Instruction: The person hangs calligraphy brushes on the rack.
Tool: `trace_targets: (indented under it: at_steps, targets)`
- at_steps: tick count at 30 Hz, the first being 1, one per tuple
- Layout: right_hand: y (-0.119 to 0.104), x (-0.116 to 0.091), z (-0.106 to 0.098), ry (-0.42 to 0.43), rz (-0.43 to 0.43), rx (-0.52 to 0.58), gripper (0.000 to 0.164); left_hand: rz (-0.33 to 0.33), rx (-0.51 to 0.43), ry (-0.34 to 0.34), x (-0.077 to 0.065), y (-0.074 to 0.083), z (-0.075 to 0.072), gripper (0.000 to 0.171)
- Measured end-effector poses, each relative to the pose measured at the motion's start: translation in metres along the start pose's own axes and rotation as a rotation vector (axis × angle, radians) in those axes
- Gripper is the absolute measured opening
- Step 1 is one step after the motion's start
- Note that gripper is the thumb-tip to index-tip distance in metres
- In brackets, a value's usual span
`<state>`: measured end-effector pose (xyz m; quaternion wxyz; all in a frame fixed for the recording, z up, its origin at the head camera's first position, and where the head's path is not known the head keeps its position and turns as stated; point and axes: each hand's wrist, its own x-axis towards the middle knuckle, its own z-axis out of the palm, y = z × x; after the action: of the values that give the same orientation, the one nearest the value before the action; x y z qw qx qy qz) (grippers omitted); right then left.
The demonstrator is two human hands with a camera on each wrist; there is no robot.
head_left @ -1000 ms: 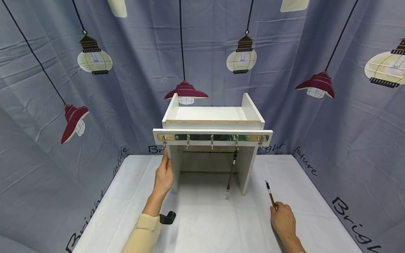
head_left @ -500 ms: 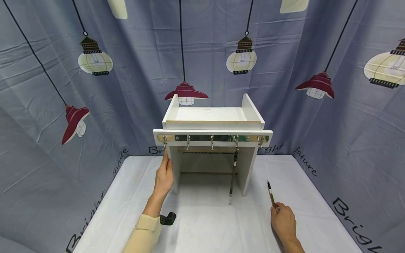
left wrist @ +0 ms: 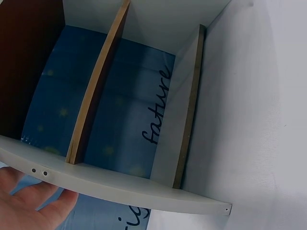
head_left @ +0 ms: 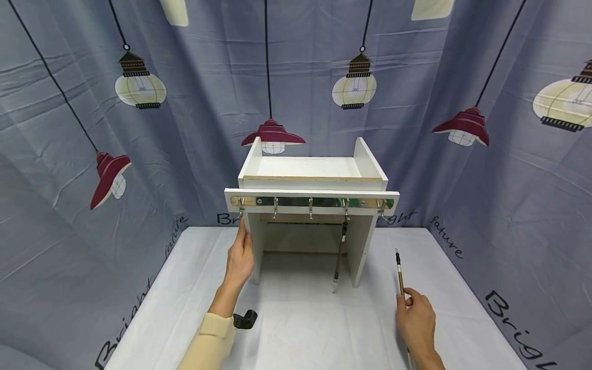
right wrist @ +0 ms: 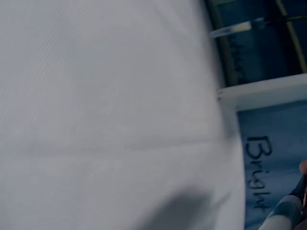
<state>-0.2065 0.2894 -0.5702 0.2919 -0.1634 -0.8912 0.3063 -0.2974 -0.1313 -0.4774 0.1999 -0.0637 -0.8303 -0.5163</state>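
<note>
In the head view my right hand (head_left: 415, 319) pinches a writing brush (head_left: 400, 275) near the middle of its handle. Its black end with a small hanging loop points up, and the pale bristle end shows below the hand. My left hand (head_left: 239, 259) rests with extended fingers against the left side panel of a white wooden rack (head_left: 312, 201); in the left wrist view the fingers (left wrist: 60, 206) touch the panel's outer face. A second brush (head_left: 340, 252) hangs, bristles down, from the fourth metal hook (head_left: 347, 209) on the rack's front rail.
The rack stands on a white-covered table (head_left: 300, 329), with a shallow open shelf (head_left: 307, 167) on top. Further hooks (head_left: 310, 209) line the rail. A small black object (head_left: 245, 319) shows beside the left wrist. A blue-grey curtain (head_left: 199, 128) with printed lamps surrounds the table.
The brush in my right hand has turned more upright, its loop end rising slightly, and the right fingers have shifted on it. The hanging brush has swung slightly. My left hand stays put.
</note>
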Motion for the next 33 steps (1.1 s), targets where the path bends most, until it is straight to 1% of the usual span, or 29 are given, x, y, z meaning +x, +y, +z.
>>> trace_targets:
  at_steps: [4, 11, 18, 22, 29, 33]
  targets:
    - [-0.014, 0.000, -0.008, 0.074, -0.037, 0.038, 0.025, 0.001, 0.001, 0.001, 0.000, 0.000, 0.000, 0.056]
    - [-0.042, 0.001, -0.025, 0.146, -0.045, 0.081, 0.025, -0.005, 0.004, -0.007, -0.002, -0.001, 0.000, 0.057]
    - [-0.064, 0.002, -0.043, 0.228, -0.109, 0.165, 0.025, -0.005, -0.007, -0.002, -0.001, 0.000, 0.000, 0.057]
    - [-0.075, 0.002, -0.051, 0.260, -0.134, 0.200, 0.026, 0.004, -0.005, 0.000, -0.001, 0.001, 0.000, 0.057]
    - [-0.099, -0.003, -0.065, 0.289, -0.142, 0.269, 0.028, 0.004, -0.004, -0.007, -0.001, 0.001, -0.001, 0.057]
    - [-0.114, -0.006, -0.072, 0.302, -0.179, 0.303, 0.027, 0.000, -0.001, -0.013, -0.001, 0.001, -0.001, 0.057]
